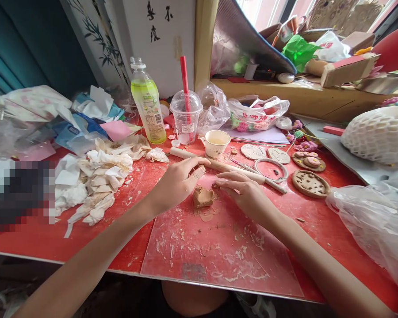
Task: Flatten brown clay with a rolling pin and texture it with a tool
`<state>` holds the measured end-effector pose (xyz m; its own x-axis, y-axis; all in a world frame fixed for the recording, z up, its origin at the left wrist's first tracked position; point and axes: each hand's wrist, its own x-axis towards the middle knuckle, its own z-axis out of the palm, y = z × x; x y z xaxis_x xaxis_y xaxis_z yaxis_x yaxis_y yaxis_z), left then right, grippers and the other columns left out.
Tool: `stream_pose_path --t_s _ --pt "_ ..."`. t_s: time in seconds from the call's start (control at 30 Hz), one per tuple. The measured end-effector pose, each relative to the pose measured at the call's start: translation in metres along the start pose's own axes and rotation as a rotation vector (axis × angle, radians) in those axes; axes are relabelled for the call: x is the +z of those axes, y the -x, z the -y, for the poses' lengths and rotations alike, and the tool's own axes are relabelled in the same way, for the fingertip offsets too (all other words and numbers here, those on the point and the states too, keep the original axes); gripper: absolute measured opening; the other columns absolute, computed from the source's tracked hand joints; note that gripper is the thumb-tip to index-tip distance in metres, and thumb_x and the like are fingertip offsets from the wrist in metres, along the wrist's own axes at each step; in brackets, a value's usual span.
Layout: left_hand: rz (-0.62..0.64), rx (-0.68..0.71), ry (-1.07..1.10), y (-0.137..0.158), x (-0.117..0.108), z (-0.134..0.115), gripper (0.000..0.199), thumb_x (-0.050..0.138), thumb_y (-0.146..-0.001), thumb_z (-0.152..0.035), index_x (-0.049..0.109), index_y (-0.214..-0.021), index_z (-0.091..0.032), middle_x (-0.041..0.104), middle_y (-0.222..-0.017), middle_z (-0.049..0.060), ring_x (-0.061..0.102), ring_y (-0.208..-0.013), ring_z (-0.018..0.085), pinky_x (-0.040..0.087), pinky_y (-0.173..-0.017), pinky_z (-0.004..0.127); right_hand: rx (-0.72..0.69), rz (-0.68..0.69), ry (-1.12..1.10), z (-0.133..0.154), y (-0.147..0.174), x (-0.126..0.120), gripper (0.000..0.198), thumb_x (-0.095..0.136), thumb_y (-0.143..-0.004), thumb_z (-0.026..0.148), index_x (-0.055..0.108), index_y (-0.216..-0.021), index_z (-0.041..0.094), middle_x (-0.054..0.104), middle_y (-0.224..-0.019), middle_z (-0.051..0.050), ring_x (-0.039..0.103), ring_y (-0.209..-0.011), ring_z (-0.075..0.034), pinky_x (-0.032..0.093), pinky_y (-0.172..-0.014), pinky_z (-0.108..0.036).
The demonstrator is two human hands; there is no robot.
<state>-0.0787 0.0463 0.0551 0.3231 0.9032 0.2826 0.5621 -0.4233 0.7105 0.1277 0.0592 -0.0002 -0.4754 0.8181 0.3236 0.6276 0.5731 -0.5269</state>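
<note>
A block of brown clay [203, 198] sits on a clear, clay-smeared sheet [202, 251] between my hands. My left hand [177, 179] hovers just to the left of the clay, fingers bent and thumb apart, with nothing visible in it. To the right, my right hand [243, 191] is palm down with its fingers stretched toward the clay. Its fingertips come very close to the block; whether they touch it I cannot tell. Behind both hands lies a pale wooden rolling pin [223, 168], partly covered by my left fingers.
A paper cup [217, 143] of cloudy liquid, a plastic cup [186, 117] with a red straw and a green drink bottle [148, 108] stand behind. Crumpled tissues [101, 176] heap at left. Right are a ring-shaped coil [270, 170], round clay pieces [311, 183] and plastic bags [374, 221].
</note>
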Motion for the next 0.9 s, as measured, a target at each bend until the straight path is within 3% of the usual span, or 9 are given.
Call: stream_pose_path --t_s 0.17,0.53,0.9 --pt "0.004 -0.012 -0.008 -0.001 0.0 -0.001 0.027 0.041 -0.092 -0.024 0.06 -0.11 -0.018 0.065 -0.112 0.003 0.059 -0.098 0.015 0.043 -0.09 0.027 -0.096 0.0 -0.021 0.001 0.005 0.001 0.034 0.045 -0.086 0.011 0.072 -0.102 0.025 0.066 -0.116 -0.004 0.052 -0.121 -0.024 0.036 -0.107 -0.053" --pt "0.013 -0.027 0.001 0.0 -0.002 -0.001 0.029 0.04 -0.092 -0.026 0.06 -0.112 -0.021 0.065 -0.106 0.001 0.059 -0.091 0.014 0.043 -0.077 0.025 -0.197 0.02 0.073 -0.006 0.015 0.006 0.041 0.041 -0.087 0.009 0.064 -0.117 0.023 0.062 -0.12 -0.001 0.046 -0.126 -0.022 0.024 -0.114 -0.051" --pt "0.011 -0.006 -0.007 -0.001 -0.004 -0.002 0.027 0.041 -0.093 -0.024 0.06 -0.112 -0.02 0.064 -0.112 0.003 0.057 -0.102 0.014 0.043 -0.088 0.025 -0.252 0.104 0.07 0.006 0.029 -0.004 0.042 0.038 -0.089 0.009 0.061 -0.12 0.025 0.061 -0.122 -0.001 0.049 -0.124 -0.023 0.015 -0.114 -0.057"
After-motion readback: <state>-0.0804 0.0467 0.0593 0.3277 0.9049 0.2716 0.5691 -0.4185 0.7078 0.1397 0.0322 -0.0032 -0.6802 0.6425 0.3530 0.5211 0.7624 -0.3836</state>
